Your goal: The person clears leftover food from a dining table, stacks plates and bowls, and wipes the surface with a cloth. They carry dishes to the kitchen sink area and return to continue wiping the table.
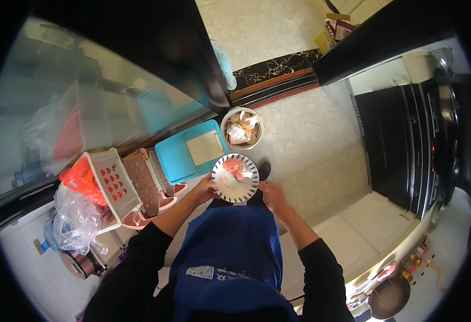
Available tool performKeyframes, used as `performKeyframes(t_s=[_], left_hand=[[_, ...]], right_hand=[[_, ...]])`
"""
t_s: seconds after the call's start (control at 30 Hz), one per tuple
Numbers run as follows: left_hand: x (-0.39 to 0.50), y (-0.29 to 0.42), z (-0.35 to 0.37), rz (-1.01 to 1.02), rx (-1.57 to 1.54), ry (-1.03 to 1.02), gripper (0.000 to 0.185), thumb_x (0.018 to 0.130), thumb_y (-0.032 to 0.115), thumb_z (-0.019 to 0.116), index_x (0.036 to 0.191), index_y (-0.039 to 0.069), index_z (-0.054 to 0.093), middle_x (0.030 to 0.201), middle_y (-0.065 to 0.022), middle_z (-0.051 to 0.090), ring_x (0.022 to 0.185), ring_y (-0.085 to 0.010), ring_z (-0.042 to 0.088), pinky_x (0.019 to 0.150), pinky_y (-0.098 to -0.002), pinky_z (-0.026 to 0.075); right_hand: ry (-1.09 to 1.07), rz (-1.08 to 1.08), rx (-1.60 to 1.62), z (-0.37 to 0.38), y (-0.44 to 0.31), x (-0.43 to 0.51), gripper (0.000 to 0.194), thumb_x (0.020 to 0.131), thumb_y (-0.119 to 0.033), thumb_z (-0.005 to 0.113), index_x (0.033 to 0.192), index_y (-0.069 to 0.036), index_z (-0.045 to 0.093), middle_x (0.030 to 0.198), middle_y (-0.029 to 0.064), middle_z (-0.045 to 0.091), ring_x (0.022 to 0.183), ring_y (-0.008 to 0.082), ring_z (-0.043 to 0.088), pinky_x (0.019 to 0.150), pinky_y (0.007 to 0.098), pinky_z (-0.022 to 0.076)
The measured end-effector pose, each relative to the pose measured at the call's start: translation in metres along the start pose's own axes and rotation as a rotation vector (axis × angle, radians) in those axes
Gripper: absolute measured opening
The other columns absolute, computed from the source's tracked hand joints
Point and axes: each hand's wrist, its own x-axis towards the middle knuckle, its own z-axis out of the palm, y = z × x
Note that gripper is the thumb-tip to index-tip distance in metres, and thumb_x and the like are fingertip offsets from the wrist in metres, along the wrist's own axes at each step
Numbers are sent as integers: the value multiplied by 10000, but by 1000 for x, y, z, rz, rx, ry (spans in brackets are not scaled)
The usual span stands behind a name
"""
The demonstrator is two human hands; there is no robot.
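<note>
A white plate with a blue-patterned rim (235, 197) is held in front of my blue apron, with my left hand (206, 190) gripping its left edge. Pink minced meat (234, 167) lies on the upper part of the plate, and small bits are scattered lower down. My right hand (273, 195) is closed on the handle of a thin metal utensil (248, 183) at the plate's right side. The utensil's head is at the meat, and its exact kind cannot be told.
Beyond the plate stands a round bin (261, 135) with waste. A turquoise-lidded box (175, 159) and a white basket rack (132, 193) with plastic bags stand left. Black oven-like appliances (384, 149) are at right; a wok (390, 298) sits lower right.
</note>
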Motion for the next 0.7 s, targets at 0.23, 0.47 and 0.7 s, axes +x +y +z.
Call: performKeyframes(t_s=[0.23,0.47,0.7], left_hand=[[93,8,-20,57,-142,227,726,632,-16,494,1321,132,319,1232,-152,461,1065,-371,535,790,-584,512],[160,18,-21,-9,-190,459,611,700,-37,465,1279,88,311,1196,-184,453,1037,-381,532,783,-566,537],[198,18,-24,-31,-255,492,521,744,22,496,1245,42,356,1170,-163,491,1048,-357,548,830,-566,517]], right_hand=[[-45,-44,139,35,70,95,125,741,-36,553,796,-60,663,701,127,587,698,328,604,608,401,481],[-224,-148,235,85,122,160,68,773,-82,558,762,-83,626,725,108,591,743,320,610,632,402,482],[-266,-111,-71,113,173,208,154,706,-71,575,805,-118,684,736,114,614,758,300,625,664,393,504]])
